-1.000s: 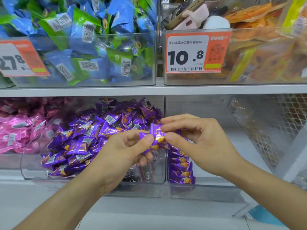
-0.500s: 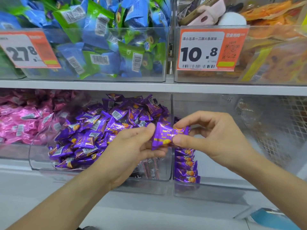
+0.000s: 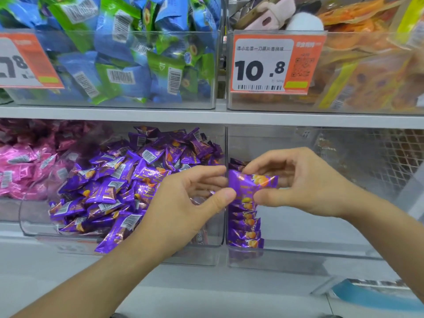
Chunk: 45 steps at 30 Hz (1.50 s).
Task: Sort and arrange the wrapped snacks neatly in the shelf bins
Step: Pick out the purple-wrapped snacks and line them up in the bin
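Now both hands [image 3: 183, 203] [image 3: 305, 182] pinch crinkly purple packet [image 3: 250, 183].

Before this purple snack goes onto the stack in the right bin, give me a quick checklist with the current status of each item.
1. Purple snack held by right hand: ok.
2. Left hand steadying the snack's left end: ok.
3. Snack above the neat stack, not the loose pile: ok.
4. Snack level like the stacked ones: not ok, slightly tilted.
5. Room in the right bin beside the stack: ok.
6. Stack's back rows even: cannot tell.
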Each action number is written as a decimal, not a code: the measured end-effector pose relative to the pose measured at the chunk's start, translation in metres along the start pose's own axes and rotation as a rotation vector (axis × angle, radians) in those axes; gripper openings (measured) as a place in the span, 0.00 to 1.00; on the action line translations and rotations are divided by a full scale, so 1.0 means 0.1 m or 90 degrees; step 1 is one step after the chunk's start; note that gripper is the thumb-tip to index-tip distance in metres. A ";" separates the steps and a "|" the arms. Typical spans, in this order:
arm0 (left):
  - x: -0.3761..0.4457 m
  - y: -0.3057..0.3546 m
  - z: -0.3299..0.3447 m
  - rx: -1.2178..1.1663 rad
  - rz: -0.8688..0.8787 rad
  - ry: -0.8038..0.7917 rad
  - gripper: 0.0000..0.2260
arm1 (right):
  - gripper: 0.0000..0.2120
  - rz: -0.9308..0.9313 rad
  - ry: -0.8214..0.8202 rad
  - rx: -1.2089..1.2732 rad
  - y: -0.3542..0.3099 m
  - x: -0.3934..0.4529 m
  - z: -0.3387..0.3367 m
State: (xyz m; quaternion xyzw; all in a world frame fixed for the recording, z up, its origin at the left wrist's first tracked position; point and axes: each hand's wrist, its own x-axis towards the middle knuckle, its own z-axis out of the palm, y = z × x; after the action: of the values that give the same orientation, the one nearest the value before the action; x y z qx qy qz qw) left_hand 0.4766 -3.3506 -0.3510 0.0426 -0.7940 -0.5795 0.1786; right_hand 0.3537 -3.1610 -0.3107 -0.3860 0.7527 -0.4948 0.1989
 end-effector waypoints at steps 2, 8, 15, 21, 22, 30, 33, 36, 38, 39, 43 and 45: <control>0.01 -0.05 0.01 0.120 0.042 0.007 0.24 | 0.15 0.027 0.047 -0.016 0.14 0.03 -0.19; 0.01 -0.13 0.04 0.349 0.042 -0.112 0.34 | 0.12 0.158 0.191 -0.144 0.92 0.37 -0.62; -0.03 -0.15 0.11 0.310 0.015 -0.090 0.34 | 0.20 0.171 0.165 -0.256 1.46 0.86 -0.59; -0.04 -0.19 0.09 0.284 0.014 -0.104 0.34 | 0.28 0.160 0.143 -0.278 1.75 0.84 -0.54; -0.04 -0.19 0.08 0.280 0.012 -0.105 0.34 | 0.28 0.150 0.147 -0.286 1.76 0.85 -0.55; -0.02 -0.24 0.04 0.279 0.014 -0.117 0.34 | 0.30 0.175 0.215 -0.271 1.75 0.85 -0.48; -0.02 -0.23 0.04 0.281 0.013 -0.118 0.34 | 0.30 0.197 0.248 -0.298 1.76 0.86 -0.47; -0.03 -0.23 0.05 0.276 0.010 -0.120 0.34 | 0.30 0.223 0.276 -0.305 1.78 0.87 -0.47; -0.03 -0.24 0.06 0.274 0.011 -0.120 0.34 | 0.30 0.236 0.287 -0.294 1.80 0.87 -0.46; -0.03 -0.24 0.06 0.272 0.011 -0.120 0.34 | 0.29 0.236 0.288 -0.283 1.81 0.87 -0.46; -0.02 -0.25 0.06 0.265 0.017 -0.119 0.34 | 0.24 0.206 0.265 -0.250 1.79 0.88 -0.41; -0.02 -0.25 0.06 0.265 0.020 -0.119 0.34 | 0.23 0.192 0.244 -0.255 1.78 0.90 -0.38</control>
State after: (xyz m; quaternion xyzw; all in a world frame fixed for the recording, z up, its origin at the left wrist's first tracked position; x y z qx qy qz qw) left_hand 0.4730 -3.3528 -0.3759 0.0126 -0.9100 -0.4019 0.1007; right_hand 0.2037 -3.1709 -0.4469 -0.2012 0.9076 -0.3658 0.0444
